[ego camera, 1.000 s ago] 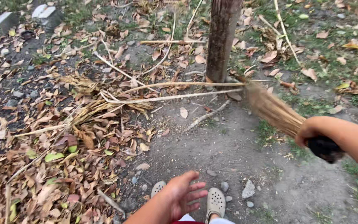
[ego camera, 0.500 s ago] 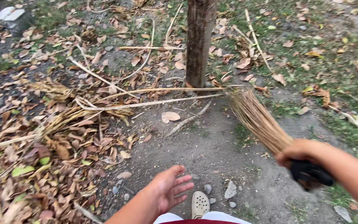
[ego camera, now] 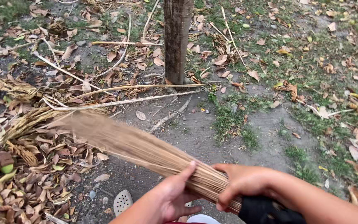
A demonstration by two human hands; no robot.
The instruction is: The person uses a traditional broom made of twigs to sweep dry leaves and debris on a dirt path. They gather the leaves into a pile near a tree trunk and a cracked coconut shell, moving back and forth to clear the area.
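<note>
Right hand [ego camera: 245, 184] clenched round stick broom [ego camera: 146, 151] above black handle | left hand [ego camera: 175, 197] pressed on bristles, not closed | blurred tips over near-left dry-leaf pile [ego camera: 30, 174] | best kept low, strokes short, away from tree trunk [ego camera: 177, 41]

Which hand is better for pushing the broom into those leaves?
Probably the right hand. It is wrapped around the broom just above its black handle end, so it steers. The left hand only rests against the bristle bundle, steadying it. The bristles already point at the dry leaves.
</note>
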